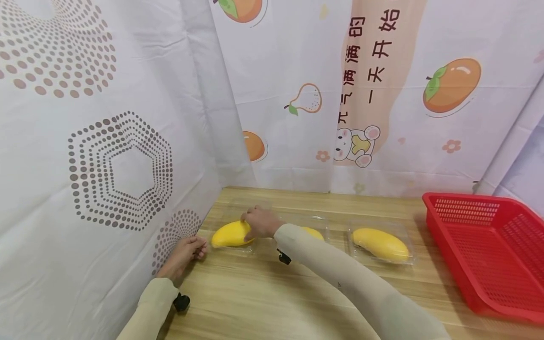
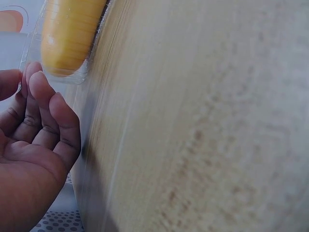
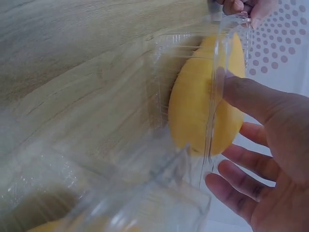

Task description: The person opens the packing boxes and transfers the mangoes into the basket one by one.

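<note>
A yellow mango [image 1: 229, 234] lies in a clear plastic box [image 3: 161, 87] at the left of the table, beside the patterned curtain. My right hand [image 1: 262, 222] reaches over the box's right part, thumb at the mango and the other fingers spread along the clear rim; in the right wrist view the hand [image 3: 275, 150] grips the box from its side. At the opposite end my left hand [image 1: 187, 252] pinches the box's edge between thumb and fingertips, as the left wrist view shows of this hand [image 2: 41, 130]. A second boxed mango [image 1: 313, 232] is partly hidden behind my right forearm.
Farther right, a third mango [image 1: 380, 244] lies in its own clear box [image 1: 411, 259]. A red plastic basket [image 1: 450, 255] stands at the table's right side. White printed curtains [image 1: 276, 170] border the wooden table [image 1: 238, 302] at the back and left.
</note>
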A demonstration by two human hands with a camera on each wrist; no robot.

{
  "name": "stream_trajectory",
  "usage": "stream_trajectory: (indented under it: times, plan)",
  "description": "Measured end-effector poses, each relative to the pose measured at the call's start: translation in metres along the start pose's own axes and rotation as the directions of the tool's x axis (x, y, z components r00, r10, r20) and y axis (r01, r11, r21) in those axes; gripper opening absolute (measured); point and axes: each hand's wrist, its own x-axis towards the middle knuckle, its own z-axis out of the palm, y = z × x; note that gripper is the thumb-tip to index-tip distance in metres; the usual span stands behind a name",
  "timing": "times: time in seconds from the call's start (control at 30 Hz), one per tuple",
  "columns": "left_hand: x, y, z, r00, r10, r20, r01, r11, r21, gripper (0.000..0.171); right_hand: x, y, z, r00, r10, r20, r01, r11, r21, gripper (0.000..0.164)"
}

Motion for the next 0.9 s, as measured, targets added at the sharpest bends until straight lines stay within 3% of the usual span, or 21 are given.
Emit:
stream_trajectory:
  times: [0.33,0.73,0.9]
  plan:
    - [-0.001,0.000,0.000,1.000,0.004,0.001,-0.004,1.000,-0.003,0.027,0.004,-0.006,0.005,1.000,-0.018,-0.015,0.017,0.996,-0.091,0.067]
    - [-0.002,0.002,0.000,1.000,-0.002,-0.003,0.002,1.000,-0.011,0.028,0.009,-0.011,0.010,1.000,-0.003,0.013,0.005,0.991,-0.133,0.075]
    - [-0.001,0.000,0.000,1.000,-0.004,0.002,0.004,1.000,-0.008,0.028,0.011,-0.013,0.014,0.999,0.006,0.033,-0.003,0.997,-0.076,0.074]
